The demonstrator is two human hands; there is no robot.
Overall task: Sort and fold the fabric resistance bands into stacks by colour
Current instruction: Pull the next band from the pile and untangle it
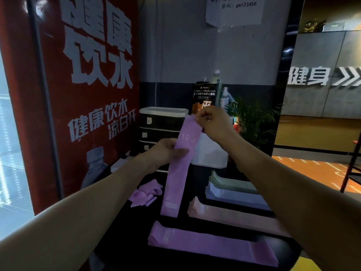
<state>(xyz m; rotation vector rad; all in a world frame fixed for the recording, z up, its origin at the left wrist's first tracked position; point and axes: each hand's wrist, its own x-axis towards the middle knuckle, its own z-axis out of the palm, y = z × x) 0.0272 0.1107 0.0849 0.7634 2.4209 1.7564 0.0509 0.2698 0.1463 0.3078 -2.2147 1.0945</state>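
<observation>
Right forearm (283, 192) covers the right ends of the pink stack (224, 214), blue stack (234, 196) and green stack (230, 182). Left hand (162, 151): fingertips hidden behind the hanging purple band (175, 178). Print on wall notice (233, 8) blurred, cut by top edge. Tabletop (121, 241) runs past the bottom edge.

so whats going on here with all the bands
A person is sorting fabric bands by colour on a dark table. Both hands hold one purple band up lengthwise: the right hand pinches its top end, the left hand grips it partway down. Flat stacks already lie on the table: purple nearest, then pink, pale blue and green. A crumpled purple heap waits at the left.
</observation>
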